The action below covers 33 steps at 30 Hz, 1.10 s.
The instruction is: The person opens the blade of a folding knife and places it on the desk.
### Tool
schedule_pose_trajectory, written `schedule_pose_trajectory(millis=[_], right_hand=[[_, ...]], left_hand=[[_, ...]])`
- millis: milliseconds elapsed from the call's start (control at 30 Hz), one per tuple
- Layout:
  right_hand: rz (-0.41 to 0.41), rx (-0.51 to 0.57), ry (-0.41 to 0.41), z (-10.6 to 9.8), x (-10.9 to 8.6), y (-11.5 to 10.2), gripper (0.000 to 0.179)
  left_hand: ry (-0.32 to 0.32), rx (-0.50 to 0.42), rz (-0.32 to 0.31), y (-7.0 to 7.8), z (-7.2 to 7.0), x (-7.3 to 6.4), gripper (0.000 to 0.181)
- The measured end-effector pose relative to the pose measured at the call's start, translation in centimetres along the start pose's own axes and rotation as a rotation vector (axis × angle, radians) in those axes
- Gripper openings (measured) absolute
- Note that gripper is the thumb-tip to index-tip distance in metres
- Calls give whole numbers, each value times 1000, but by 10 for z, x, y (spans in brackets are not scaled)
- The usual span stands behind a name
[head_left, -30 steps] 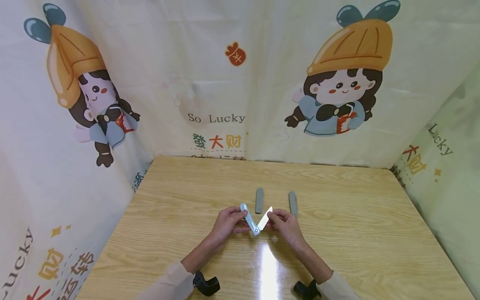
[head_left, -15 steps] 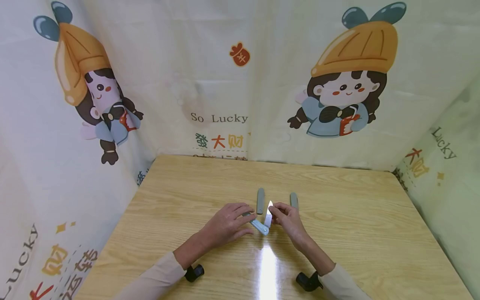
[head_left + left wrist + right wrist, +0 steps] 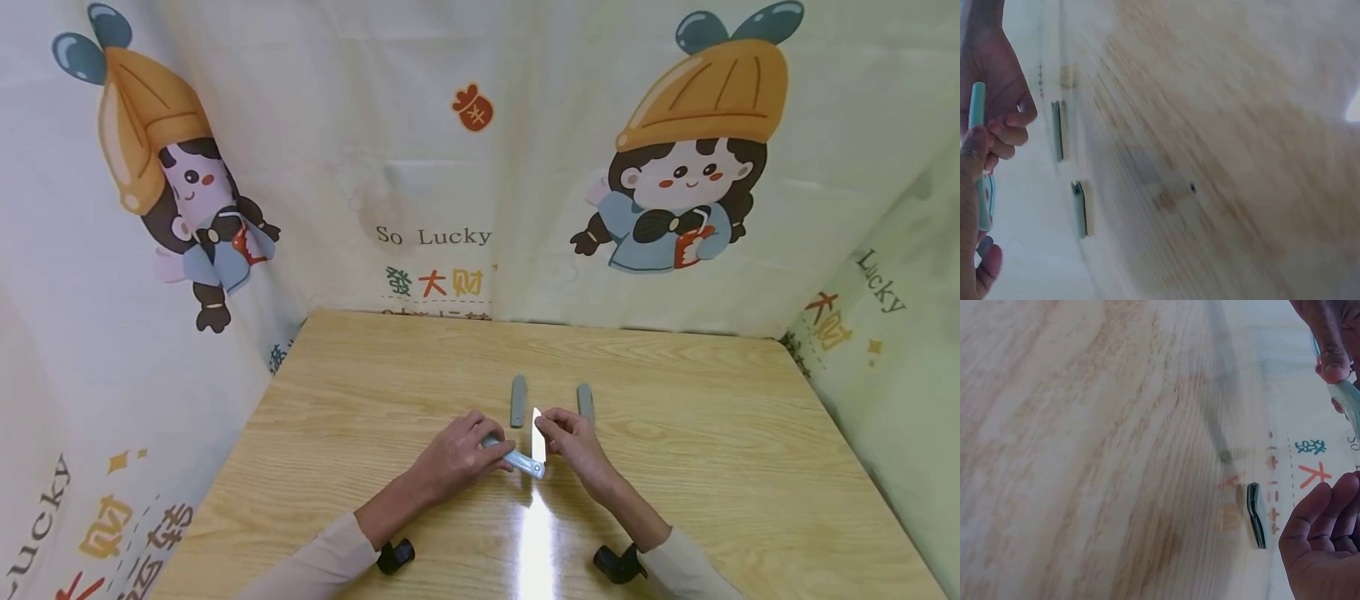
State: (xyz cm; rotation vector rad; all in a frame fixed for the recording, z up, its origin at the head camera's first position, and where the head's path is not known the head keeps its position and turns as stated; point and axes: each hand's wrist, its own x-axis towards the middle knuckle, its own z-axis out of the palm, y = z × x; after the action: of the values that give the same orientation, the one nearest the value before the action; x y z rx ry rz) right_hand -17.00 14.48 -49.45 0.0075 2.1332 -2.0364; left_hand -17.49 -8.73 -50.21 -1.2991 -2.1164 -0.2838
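Note:
In the head view a folding knife is held above the table, its light blue handle (image 3: 525, 463) slanting down to the right and its bright blade (image 3: 538, 442) swung out, pointing away. The left hand (image 3: 459, 454) grips the rear end of the handle. At the blade's upper part, the right hand (image 3: 577, 444) pinches with thumb and fingers. From the left wrist, the handle (image 3: 984, 206) shows pale green at the left edge, partly covered by fingers. In the right wrist view the curled right hand (image 3: 1322, 544) hides the blade.
Two narrow grey slotted pieces, like folded knives, lie beyond the hands: one left (image 3: 518, 402), one right (image 3: 586, 402). Printed curtains (image 3: 420, 167) stand behind the wooden table (image 3: 712, 467). Each wrist wears a black device (image 3: 618, 564).
The left hand has shifted its hold on the handle, its fingers lifting and then closing again. The handle has tilted flatter and its pivot moved right. The right hand keeps pinching the blade, which now points straighter away.

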Motion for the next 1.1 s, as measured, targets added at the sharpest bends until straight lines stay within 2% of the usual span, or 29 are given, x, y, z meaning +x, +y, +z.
schedule_pose_trajectory(millis=[200,533,867,1100], right_hand=[[-14,-19,-24,-2,-4,2,21],[-12,-15,-31,-1,-4,2,23],[-9,27,-5,-1,-3,5,19],[6,7,43,1,-2,9,20]], left_hand=[[-4,-33,-20,4,-1,-2,25],[22,15,-15,5,0,-5,24],[26,17,-36,5,-1,-10,25],[30,29,-54,7,0,-13,28]])
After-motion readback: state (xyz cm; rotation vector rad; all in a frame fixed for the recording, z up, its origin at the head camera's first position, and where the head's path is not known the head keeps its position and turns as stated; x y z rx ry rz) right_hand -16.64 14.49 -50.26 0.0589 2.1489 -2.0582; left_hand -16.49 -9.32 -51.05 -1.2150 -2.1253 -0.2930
